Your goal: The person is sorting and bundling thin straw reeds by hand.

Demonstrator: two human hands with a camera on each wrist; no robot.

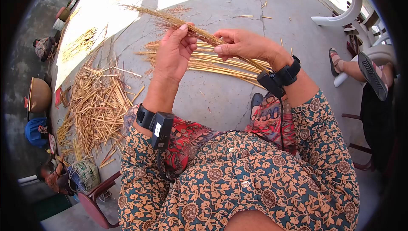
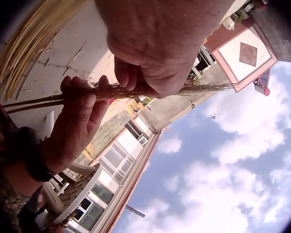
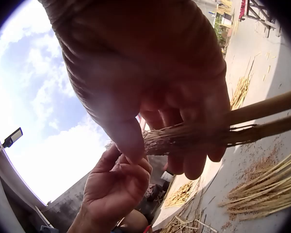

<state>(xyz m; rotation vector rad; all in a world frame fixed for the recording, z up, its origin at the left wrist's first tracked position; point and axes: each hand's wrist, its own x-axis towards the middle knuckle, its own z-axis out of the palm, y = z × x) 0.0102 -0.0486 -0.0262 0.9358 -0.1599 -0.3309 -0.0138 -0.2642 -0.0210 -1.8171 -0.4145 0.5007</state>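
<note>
Two stalks with bushy seed heads, like broomcorn, are held together in front of the body. The left hand grips the bushy part, thumb on top, with the wispy tips sticking out past it. Close beside it, the right hand holds the same heads lower down, between thumb and fingers. The right wrist view shows the two thick stalks running out behind that hand. Under the hands, a row of long golden stalks lies on the concrete floor.
A heap of short cut stalk pieces covers the floor at left. More stalks lie in the sunlight beyond. White plastic chairs and another person's sandalled foot are at right. A woven basket stands at lower left.
</note>
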